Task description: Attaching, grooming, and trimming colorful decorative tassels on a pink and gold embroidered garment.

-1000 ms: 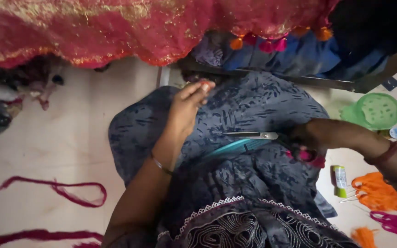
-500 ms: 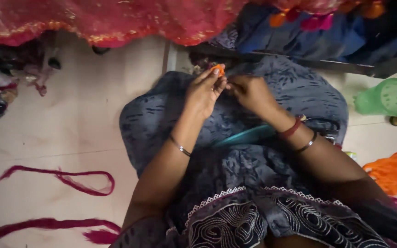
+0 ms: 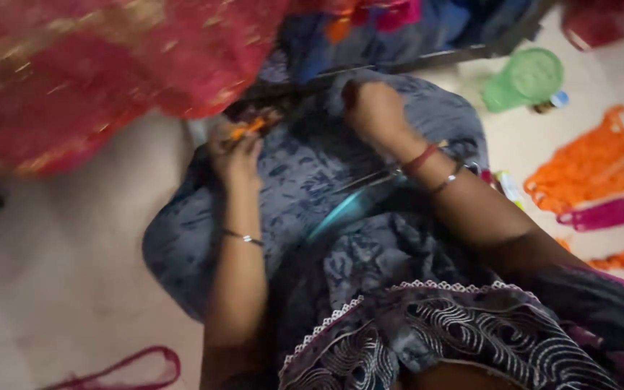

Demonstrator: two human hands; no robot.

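A single head-worn camera looks steeply down, close over the person's lap (image 3: 370,238), facing forward toward the red cloth (image 3: 95,72) beyond it; the floor (image 3: 59,289) flanks the lap.

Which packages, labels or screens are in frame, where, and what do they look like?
Small tube or packet: on the floor just right of the right wrist, narrow, white with green and yellow; blurred.
Small bottle: on the floor beside the green plastic container, blue cap, darker body; label unclear.
No screens or signs.
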